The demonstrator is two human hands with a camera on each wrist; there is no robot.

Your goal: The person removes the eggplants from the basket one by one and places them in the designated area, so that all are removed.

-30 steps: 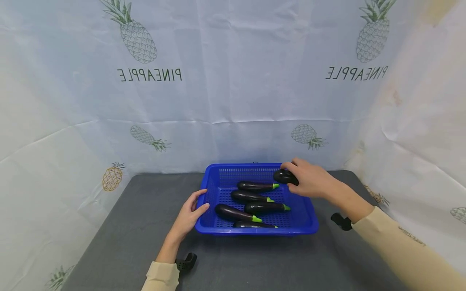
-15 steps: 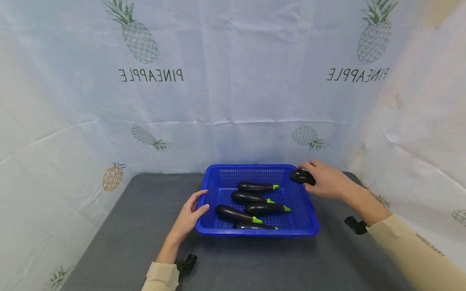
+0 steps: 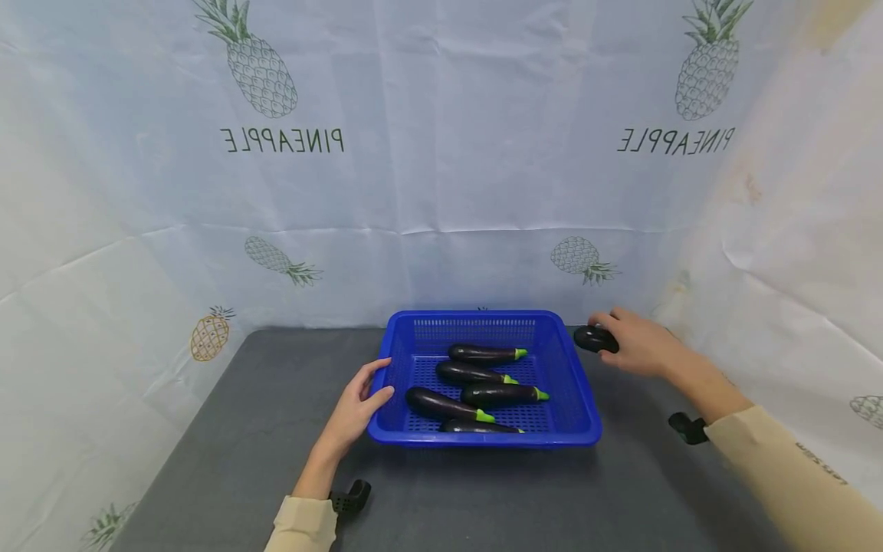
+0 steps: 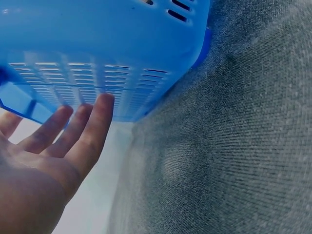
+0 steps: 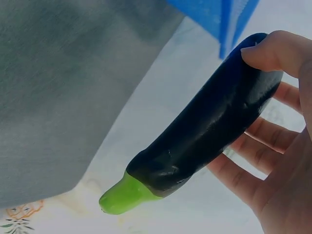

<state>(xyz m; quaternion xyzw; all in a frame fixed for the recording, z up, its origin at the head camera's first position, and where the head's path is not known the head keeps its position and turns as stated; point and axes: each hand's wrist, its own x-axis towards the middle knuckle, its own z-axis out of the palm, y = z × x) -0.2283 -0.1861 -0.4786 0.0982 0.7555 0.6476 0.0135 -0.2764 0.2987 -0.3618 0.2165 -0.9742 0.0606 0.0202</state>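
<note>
A dark purple eggplant (image 5: 207, 117) with a green cap is held in my right hand (image 3: 638, 343), between thumb and fingers, just beyond the basket's right rim and above the table. The blue plastic basket (image 3: 586, 399) stands on the table with several eggplants (image 3: 486, 354) lying in it, their green ends toward the right. My left hand (image 3: 355, 406) is at the basket's left side, thumb and fingers at the rim. From the left wrist, those fingers (image 4: 92, 131) look loosely extended against the slotted outer wall.
Dark grey cloth covers the table (image 3: 241, 429). A pale curtain (image 3: 469, 192) printed with pineapples hangs behind and along both sides. Each wrist wears a black strap device, such as the left one (image 3: 350, 498).
My right hand has carried the eggplant rightward, from above the basket's back right corner to outside its right rim. My left hand and the basket stay where they were.
</note>
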